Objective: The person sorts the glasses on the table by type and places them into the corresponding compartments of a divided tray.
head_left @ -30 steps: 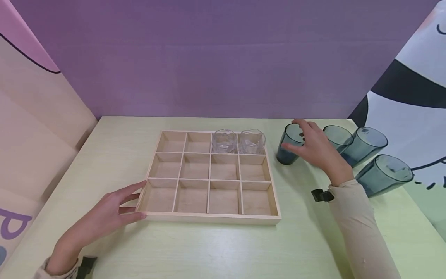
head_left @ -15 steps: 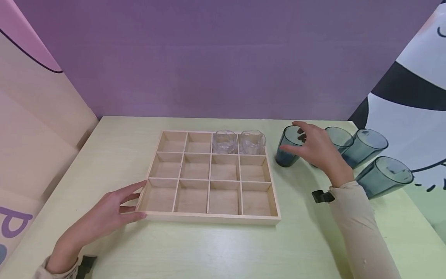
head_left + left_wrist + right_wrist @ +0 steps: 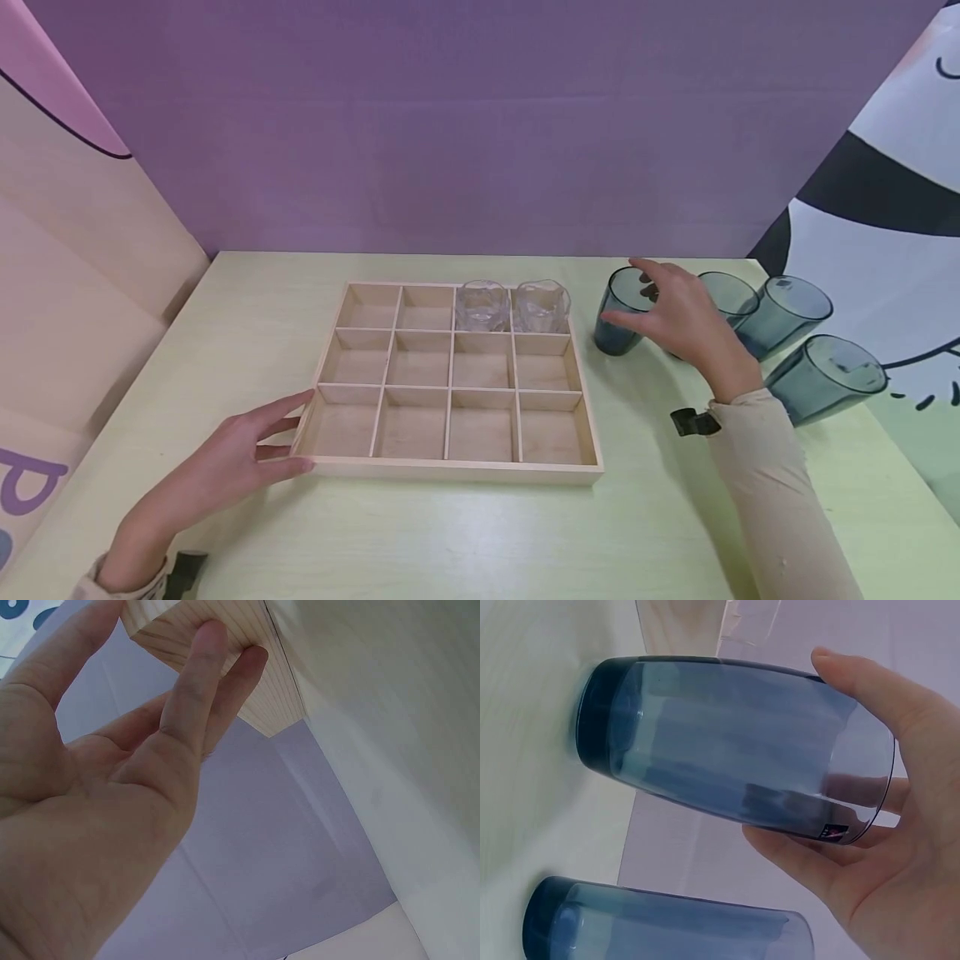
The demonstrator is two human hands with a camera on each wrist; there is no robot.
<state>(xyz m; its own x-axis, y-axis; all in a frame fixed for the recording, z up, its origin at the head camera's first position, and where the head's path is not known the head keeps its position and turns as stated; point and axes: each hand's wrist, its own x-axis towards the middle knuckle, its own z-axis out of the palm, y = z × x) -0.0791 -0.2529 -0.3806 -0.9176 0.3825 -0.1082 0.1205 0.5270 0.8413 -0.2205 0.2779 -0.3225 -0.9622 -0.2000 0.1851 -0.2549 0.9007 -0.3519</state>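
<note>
Fingertips of my left hand (image 3: pixel 225 458) touch the left side of a wooden divided tray (image 3: pixel 450 469), with the thumb at its front corner. Those fingers are fairly straight against the wood (image 3: pixel 274 697) in the left wrist view. My right hand (image 3: pixel 678 321) holds a blue-tinted drinking glass (image 3: pixel 727 742) near its rim, thumb on one side and fingers on the other. That glass stands upright on the table, just right of the tray. Two clear glass cups (image 3: pixel 482 307) sit in the two right compartments of the tray's back row.
Three more blue-tinted glasses stand to the right: one behind the right hand (image 3: pixel 731 293), another glass (image 3: pixel 787 312) beside it, and a nearer glass (image 3: pixel 825 379) by the right forearm. A purple backdrop (image 3: pixel 480 125) rises behind the pale table (image 3: pixel 450 542).
Almost nothing differs. Both hands, the tray and the glasses keep their places; only a slight shift of the whole head view shows.
</note>
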